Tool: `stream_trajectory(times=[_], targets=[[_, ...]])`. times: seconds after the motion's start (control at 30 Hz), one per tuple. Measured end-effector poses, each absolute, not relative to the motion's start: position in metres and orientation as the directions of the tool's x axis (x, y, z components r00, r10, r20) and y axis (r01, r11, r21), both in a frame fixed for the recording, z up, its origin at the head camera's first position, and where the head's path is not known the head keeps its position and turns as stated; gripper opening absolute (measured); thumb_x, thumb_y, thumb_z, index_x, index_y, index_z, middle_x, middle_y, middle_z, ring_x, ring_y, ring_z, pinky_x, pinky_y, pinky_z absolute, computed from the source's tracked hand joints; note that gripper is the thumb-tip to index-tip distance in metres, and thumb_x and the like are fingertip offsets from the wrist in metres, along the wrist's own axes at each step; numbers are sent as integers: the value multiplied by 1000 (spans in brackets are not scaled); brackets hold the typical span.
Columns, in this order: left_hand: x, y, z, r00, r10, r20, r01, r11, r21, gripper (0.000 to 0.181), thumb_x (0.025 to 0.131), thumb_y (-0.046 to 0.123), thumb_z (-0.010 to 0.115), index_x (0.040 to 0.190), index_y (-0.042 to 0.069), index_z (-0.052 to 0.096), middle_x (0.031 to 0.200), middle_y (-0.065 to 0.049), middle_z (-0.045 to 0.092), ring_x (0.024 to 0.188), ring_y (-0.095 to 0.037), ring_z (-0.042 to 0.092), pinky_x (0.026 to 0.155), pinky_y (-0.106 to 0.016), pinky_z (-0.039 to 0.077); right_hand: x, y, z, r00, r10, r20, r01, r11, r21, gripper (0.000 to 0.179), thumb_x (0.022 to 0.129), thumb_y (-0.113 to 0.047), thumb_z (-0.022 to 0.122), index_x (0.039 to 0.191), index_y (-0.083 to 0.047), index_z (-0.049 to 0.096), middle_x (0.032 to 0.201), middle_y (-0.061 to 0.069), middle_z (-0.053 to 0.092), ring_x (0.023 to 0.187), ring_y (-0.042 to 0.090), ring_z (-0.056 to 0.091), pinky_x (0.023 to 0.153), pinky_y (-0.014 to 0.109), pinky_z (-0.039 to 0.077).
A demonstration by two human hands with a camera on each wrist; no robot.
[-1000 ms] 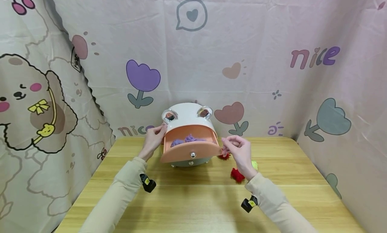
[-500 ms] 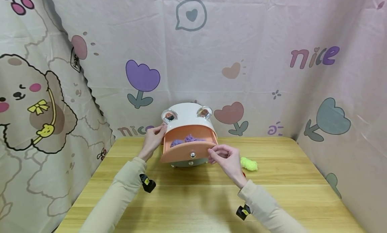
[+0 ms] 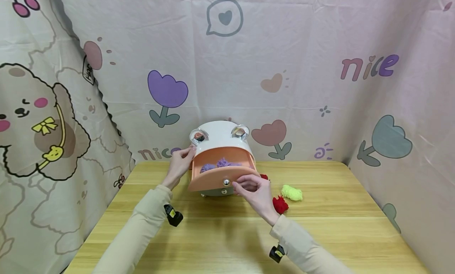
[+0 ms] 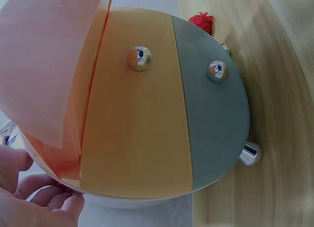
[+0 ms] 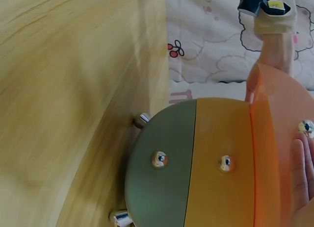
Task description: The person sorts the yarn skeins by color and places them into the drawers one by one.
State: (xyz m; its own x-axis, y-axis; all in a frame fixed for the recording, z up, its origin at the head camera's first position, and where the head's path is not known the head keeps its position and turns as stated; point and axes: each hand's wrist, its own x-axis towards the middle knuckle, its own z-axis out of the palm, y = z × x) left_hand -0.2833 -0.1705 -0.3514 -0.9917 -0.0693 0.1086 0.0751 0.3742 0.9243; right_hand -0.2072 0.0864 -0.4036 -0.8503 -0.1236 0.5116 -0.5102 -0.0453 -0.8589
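Small round storage box [image 3: 221, 147], white shell with two clear ear-like knobs on top, stands at the far middle of the wooden table [image 3: 227, 242]. Its upper orange drawer [image 3: 222, 175] is pulled out toward the person; purple pompoms [image 3: 223, 163] lie inside it. Below sits a grey-green lower drawer [image 4: 213, 114], closed, with its own chrome knob.

Left hand [image 3: 181, 163] rests against the box's left flank, fingers loosely curved round the shell beside the drawer opening, a bracing hold, likely so the light box does not slide while the drawer is worked. The left wrist view shows the fingertips [image 4: 49, 202] at the white rim just beneath the drawer's edge.

Right hand [image 3: 250, 189] is at the drawer's front, right of the drawer knob [image 3: 225, 182], fingers curled against the front panel's edge. Whether they pinch the panel or only press it, I cannot tell.

Just beyond the right hand's outer side, on the table: two red pompoms [image 3: 280, 205], one mostly hidden behind the hand, and a yellow-green pompom [image 3: 292, 192] a little farther out, all apart from the box.
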Motion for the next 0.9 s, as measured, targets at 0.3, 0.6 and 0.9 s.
stream_trajectory(times=[0.3,0.6,0.9], targets=[[-282,-172,-351,-993,-60,105,76,370,926,49,107,33,49,146,3,50,159,-11,41,147,-34,40,117,-46,42,-206,77,-405,-846,-84,526,-530,35,-847,14,83,-2,80,92,4,72,82,26,75,69,8,75,65,23,62],[-283,-172,-351,-993,-59,99,71,370,926,50,107,34,48,146,3,49,160,-9,40,145,-35,44,115,-47,44,-208,71,-409,-808,-90,582,-588,71,-806,15,81,-3,82,92,1,73,83,21,76,71,-1,71,66,23,62],[-283,-171,-352,-993,-59,98,70,368,927,51,107,35,47,147,4,49,159,-9,42,132,-38,58,106,-48,51,-209,68,-410,-790,-97,606,-612,65,-788,15,82,-3,82,93,1,73,84,21,76,72,-1,71,67,22,62]])
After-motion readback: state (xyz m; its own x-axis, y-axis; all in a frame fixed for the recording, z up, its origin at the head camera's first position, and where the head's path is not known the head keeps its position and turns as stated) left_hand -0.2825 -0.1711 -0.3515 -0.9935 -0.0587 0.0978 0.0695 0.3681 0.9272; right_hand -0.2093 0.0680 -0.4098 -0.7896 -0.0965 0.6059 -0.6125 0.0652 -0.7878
